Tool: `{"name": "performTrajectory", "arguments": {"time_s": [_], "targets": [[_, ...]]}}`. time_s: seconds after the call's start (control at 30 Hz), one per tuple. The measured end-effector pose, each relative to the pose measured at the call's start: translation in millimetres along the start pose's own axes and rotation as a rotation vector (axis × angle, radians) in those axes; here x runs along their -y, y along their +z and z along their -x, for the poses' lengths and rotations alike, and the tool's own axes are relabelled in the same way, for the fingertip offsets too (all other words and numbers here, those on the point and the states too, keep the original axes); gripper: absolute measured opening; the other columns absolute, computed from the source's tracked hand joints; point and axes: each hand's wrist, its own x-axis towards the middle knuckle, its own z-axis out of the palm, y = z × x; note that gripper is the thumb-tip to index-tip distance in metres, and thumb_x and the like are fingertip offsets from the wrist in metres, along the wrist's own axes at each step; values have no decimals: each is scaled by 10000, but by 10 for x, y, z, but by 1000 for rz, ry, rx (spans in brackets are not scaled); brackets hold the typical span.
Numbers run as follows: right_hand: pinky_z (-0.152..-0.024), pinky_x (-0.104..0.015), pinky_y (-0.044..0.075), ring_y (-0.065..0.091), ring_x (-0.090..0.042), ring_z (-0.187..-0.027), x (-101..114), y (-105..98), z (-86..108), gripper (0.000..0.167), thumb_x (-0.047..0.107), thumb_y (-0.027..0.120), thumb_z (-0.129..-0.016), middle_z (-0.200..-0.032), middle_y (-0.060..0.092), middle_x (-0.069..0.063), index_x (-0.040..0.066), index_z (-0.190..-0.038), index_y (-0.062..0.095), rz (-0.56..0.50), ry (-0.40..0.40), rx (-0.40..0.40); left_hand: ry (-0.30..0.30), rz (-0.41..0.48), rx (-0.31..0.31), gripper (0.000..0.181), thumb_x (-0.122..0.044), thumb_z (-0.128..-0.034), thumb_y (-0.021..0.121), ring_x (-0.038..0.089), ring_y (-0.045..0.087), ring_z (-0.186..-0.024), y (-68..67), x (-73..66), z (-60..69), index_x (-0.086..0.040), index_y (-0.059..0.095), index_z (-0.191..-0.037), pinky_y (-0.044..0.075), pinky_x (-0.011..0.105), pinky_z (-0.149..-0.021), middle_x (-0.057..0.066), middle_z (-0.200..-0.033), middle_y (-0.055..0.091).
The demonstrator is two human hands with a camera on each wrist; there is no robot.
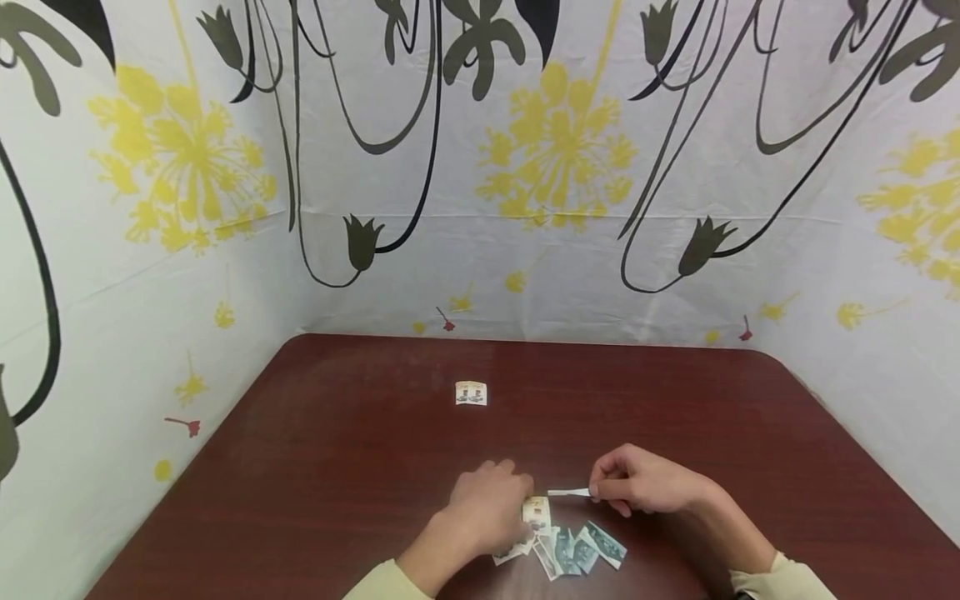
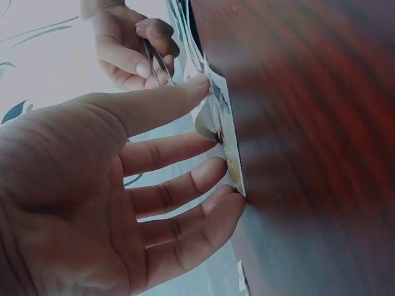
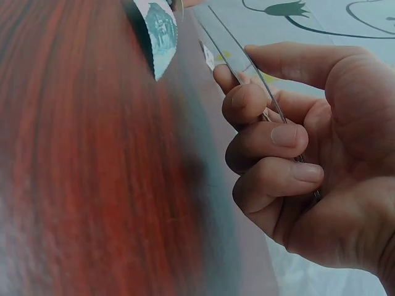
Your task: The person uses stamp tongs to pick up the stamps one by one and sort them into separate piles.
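slim metal tweezers (image 1: 570, 492), small jagged-edged stamps (image 1: 606, 546), teal and cream

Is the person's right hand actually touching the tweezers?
Touching. The right wrist view shows the right hand curled around the tweezers, their tips sticking out beyond it.

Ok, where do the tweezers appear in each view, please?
Head: tweezers low, slightly right of centre, pointing left.
Left wrist: tweezers near the top, left of centre.
Right wrist: tweezers slanting from top centre down to the right.
Shared landmark: the right hand gripping them.
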Motion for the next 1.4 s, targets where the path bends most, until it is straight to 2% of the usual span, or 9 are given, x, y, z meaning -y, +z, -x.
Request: {"name": "performTrajectory", "arguments": {"time_s": [0.17, 0.5, 1.4], "targets": [[-414, -217, 308, 404, 5, -461, 16, -17, 6, 216, 119, 593, -1043, -623, 480, -275, -35, -974, 726, -25, -18, 45, -8, 12, -2, 234, -363, -784, 856, 160, 579, -797, -16, 18, -4, -226, 726, -923, 498, 365, -603, -43, -881, 609], [-419, -216, 296, 405, 6, -464, 53, -15, 3, 206, 106, 627, -1013, -639, 435, -363, -68, -946, 715, -44, -30, 74, -7, 13, -3, 245, -369, -789, 851, 157, 585, -811, -30, 32, -3, -243, 731, -962, 501, 365, -606, -49, -909, 624], [-452, -186, 306, 448, 13, -504, -3, 118, -36, 167, 75, 649, -987, -625, 419, -323, -54, -905, 717, -44, -87, 47, 6, -1, -6, 266, -388, -803, 871, 169, 593, -809, 1, -7, -6, -216, 739, -958, 510, 366, -607, -24, -906, 630]]}}
